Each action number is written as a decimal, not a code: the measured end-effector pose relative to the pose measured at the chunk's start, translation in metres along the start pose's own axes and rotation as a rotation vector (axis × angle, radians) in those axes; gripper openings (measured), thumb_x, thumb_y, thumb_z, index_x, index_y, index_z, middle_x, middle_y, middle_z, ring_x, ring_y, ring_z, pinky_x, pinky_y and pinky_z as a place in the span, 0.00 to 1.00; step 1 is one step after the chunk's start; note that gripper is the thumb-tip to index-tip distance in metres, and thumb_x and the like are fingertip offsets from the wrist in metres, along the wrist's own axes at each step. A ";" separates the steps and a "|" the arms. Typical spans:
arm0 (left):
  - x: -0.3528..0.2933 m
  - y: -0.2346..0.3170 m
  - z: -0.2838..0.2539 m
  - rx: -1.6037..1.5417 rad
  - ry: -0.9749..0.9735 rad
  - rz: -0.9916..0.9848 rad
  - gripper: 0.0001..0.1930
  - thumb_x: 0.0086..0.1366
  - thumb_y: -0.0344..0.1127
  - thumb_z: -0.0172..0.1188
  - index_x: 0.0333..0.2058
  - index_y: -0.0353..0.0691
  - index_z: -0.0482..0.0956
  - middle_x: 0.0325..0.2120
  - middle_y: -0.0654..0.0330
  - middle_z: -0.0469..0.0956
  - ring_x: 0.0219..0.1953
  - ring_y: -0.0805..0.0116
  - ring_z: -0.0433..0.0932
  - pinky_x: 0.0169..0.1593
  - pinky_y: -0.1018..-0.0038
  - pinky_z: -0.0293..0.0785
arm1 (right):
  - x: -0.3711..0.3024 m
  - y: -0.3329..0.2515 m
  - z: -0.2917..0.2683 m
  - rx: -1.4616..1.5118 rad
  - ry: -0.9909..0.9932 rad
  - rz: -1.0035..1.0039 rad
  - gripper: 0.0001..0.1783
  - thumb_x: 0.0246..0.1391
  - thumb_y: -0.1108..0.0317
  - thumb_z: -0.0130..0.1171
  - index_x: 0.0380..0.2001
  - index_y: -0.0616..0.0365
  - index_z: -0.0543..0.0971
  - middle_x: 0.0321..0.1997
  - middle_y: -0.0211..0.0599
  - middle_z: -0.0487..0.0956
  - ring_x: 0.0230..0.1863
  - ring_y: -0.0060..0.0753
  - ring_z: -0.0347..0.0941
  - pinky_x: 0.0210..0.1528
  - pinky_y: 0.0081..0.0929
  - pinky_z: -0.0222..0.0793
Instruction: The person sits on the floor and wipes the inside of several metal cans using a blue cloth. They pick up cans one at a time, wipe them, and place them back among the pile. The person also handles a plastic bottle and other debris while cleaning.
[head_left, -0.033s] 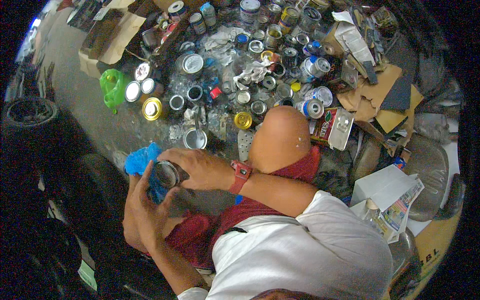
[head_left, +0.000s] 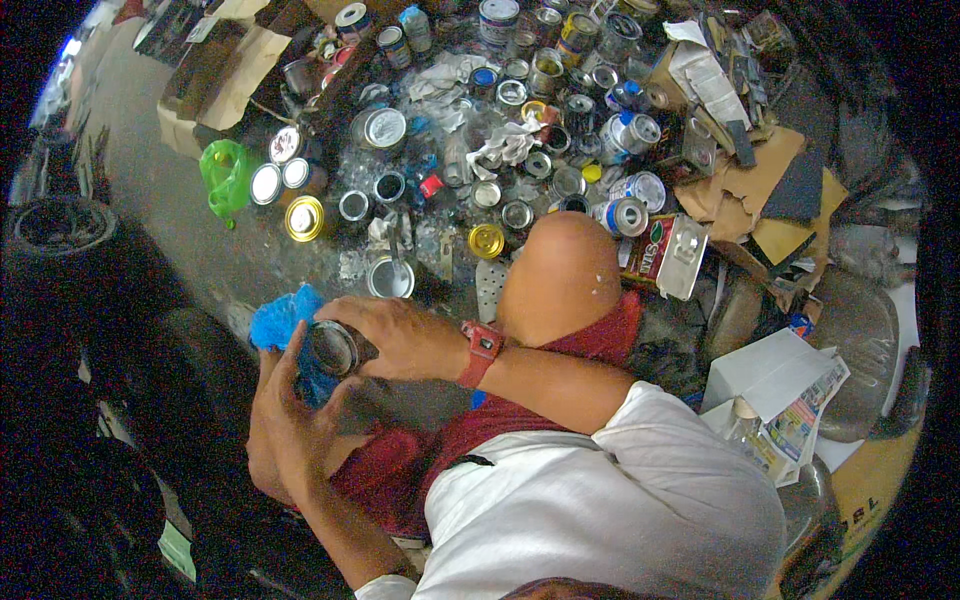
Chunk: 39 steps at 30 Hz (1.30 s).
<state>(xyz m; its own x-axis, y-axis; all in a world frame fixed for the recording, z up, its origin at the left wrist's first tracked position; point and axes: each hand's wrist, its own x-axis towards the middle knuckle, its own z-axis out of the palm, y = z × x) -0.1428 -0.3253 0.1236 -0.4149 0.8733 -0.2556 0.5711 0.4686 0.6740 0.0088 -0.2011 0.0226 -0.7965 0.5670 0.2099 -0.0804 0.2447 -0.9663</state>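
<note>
Between my hands is a small round can point(head_left: 333, 348) with a pale rim, its round end turned up, and a crumpled blue plastic bag point(head_left: 287, 318) is bunched against its far left side. My left hand point(head_left: 290, 415) cups the can from the near left, thumb and index finger spread around it. From the right, my right hand point(head_left: 400, 335) grips the rim with curled fingers; a red watch point(head_left: 481, 352) is on that wrist. Just beyond my right hand stands an open can point(head_left: 390, 278) of light grey paint with a flat stick point(head_left: 396, 240) in it.
Several paint cans and lids crowd the stained floor ahead, among them a gold-rimmed can point(head_left: 305, 218) and a yellow lid point(head_left: 486, 240). A green plastic bag point(head_left: 226, 180) lies farther left. Right of my knee are a red rectangular tin point(head_left: 650, 250), torn cardboard point(head_left: 745, 190) and a white box point(head_left: 765, 375).
</note>
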 end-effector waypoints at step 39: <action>0.062 -0.061 0.029 -0.734 0.612 -0.242 0.38 0.69 0.34 0.70 0.73 0.44 0.63 0.67 0.50 0.70 0.61 0.53 0.75 0.63 0.58 0.75 | 0.017 -0.015 -0.070 0.709 0.655 0.459 0.23 0.67 0.60 0.65 0.61 0.55 0.77 0.57 0.34 0.81 0.59 0.33 0.76 0.64 0.32 0.70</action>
<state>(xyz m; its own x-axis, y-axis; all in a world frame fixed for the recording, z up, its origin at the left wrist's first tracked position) -0.1829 -0.2962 0.0462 -0.8760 0.4477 -0.1796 -0.0729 0.2451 0.9667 0.0381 -0.1400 0.0516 -0.3786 0.8523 -0.3608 -0.3531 -0.4933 -0.7950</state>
